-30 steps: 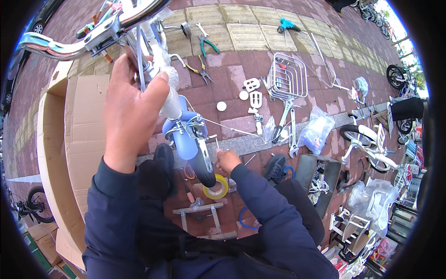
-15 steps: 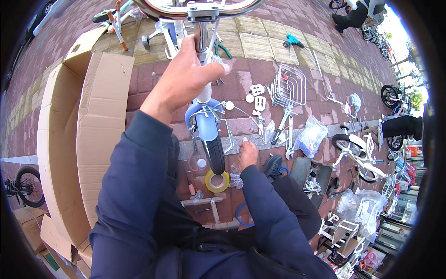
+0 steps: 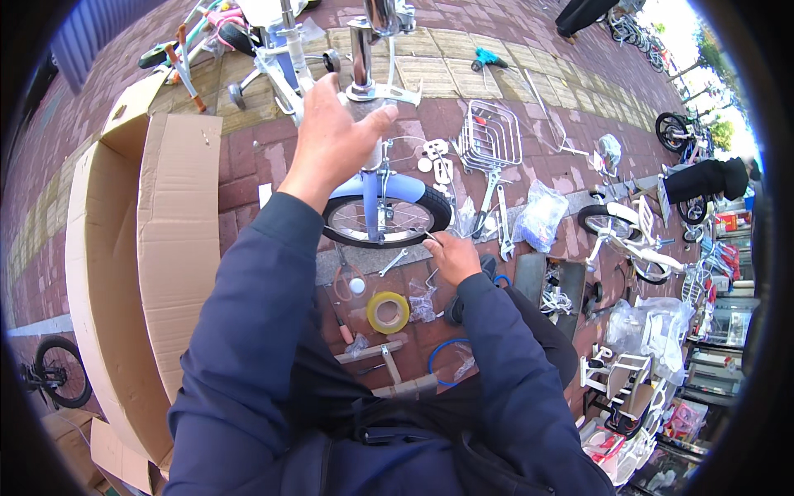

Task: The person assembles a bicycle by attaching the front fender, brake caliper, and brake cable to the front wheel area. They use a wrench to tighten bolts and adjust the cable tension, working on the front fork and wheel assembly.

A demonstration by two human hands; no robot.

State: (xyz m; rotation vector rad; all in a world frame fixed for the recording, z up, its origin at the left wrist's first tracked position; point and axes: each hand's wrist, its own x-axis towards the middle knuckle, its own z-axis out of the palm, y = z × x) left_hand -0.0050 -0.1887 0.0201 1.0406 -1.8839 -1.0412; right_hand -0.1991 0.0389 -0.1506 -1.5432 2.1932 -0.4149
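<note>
Left hand point(image 3: 332, 139): was wrapped around the plastic-covered head tube point(image 3: 375, 155) of a child's bicycle, with the thumb laid across its near side.
Right hand point(image 3: 456, 258): was closed in a pinch at the tyre's edge; a thin metal piece point(image 3: 428, 237) appeared to be held at the fingertips, too small to be identified.
Bicycle front: was held up by the left hand; the chrome stem point(image 3: 362, 58) was seen just beyond that hand.
Front wheel: was turned side-on below the left hand and just left of the right hand; its black tyre point(image 3: 442, 212) was partly covered by a blue mudguard point(image 3: 408, 188), and a blue fork leg point(image 3: 370, 203) was set over the spokes.
Small tools: a small wrench point(image 3: 393, 262) was placed left of the right hand; a screwdriver point(image 3: 345, 332) was left farther to its left, closer to the body.
Yellow tape roll point(image 3: 404, 312): was laid on the paving, left of the right hand and nearer the body.
Beyond the right hand: white pedals point(image 3: 443, 171) and a white wire basket point(image 3: 494, 136) were set out.
Right of the right hand: a combination wrench point(image 3: 503, 225), a bubble-wrap bag point(image 3: 542, 217) and an open grey toolbox point(image 3: 528, 283) were ranged.
Left of the left hand: a cardboard box point(image 3: 178, 240) was stood open.
</note>
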